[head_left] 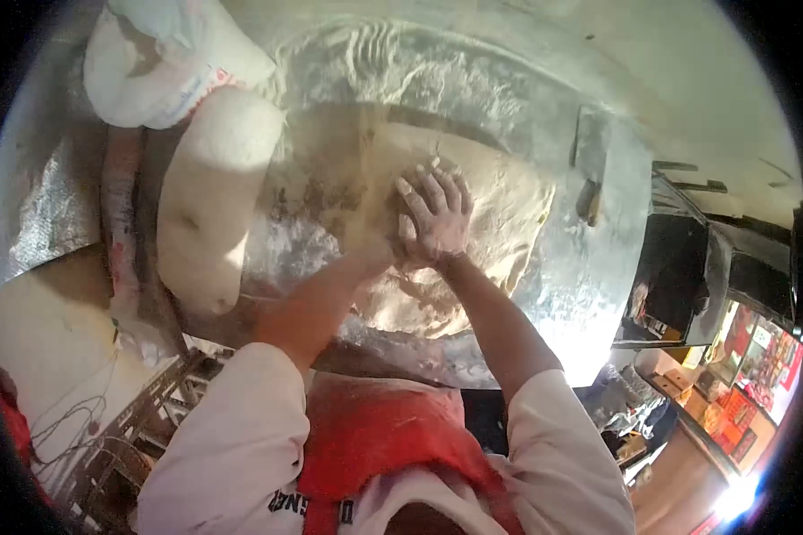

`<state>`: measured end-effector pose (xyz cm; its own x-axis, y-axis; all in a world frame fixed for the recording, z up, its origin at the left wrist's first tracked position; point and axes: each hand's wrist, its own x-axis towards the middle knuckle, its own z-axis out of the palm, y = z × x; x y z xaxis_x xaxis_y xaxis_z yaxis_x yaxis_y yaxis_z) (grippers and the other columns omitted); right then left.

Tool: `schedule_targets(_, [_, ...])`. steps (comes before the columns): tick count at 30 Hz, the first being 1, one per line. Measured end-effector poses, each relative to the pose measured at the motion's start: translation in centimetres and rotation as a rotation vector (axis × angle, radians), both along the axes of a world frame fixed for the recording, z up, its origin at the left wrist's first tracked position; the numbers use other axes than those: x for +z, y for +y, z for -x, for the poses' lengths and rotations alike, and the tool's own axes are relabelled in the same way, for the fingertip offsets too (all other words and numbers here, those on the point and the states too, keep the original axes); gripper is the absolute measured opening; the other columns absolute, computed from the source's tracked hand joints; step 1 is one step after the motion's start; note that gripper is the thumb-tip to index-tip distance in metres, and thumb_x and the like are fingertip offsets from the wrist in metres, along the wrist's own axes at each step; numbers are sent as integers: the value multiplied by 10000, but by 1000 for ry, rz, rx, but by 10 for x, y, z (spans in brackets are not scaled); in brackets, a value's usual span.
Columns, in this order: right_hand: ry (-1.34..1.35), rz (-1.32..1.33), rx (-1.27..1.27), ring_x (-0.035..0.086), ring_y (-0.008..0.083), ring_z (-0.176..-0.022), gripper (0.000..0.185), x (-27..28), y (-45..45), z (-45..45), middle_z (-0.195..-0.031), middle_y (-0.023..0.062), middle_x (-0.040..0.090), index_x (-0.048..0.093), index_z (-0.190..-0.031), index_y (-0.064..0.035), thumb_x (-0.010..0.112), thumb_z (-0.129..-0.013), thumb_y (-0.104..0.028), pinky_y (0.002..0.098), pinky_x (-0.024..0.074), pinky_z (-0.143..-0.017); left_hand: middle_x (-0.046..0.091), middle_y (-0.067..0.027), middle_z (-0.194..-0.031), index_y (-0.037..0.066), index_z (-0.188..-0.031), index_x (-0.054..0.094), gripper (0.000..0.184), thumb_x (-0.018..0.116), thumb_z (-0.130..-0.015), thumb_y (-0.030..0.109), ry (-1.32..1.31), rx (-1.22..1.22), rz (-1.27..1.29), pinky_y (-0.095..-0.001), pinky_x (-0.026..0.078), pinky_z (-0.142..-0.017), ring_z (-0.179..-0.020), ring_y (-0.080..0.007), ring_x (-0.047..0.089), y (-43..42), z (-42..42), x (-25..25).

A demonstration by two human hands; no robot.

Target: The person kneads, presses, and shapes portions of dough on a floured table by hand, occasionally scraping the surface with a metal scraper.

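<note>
A large flattened slab of dough lies on a flour-dusted metal work surface in front of me. My right hand presses on it with fingers spread, its fingertips coated in flour or dough. My left hand meets the right one at the wrist side, over the slab's left part. Its fingers are blurred and largely hidden beside or beneath the right hand. To the left rests a long, smooth, rounded mass of dough, apart from both hands.
A white sack, rolled open, stands at the upper left. A flat metal blade with a short brown handle lies on the work surface at right. Dark open compartments are beyond. A metal rack stands low at left.
</note>
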<state>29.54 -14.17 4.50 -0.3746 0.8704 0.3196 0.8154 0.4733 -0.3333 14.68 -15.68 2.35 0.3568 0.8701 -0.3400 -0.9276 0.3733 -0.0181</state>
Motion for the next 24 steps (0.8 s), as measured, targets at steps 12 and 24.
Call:
schedule_targets(12, [-181,89,-972,517,383,-1261,437,-50,-18,-296,-1343,270,529,536,-1349,-17,568,-1012,-293,482,461,-1024,296,-147,-1576,91,-1548,262,552,425,-1048,256,2605,-476,-1223,-465,254,-1203,-1452,-287,300,104,112,-26])
schedule_targets(24, [911,741,-900,548,129,-621,399,-34,96,-329,-743,35,527,505,-1263,-2,539,-887,-132,281,475,-560,213,-148,-1625,119,-1562,258,508,321,-1069,224,2649,-375,-2096,-513,176,-1235,-1498,-332,215,252,135,-70])
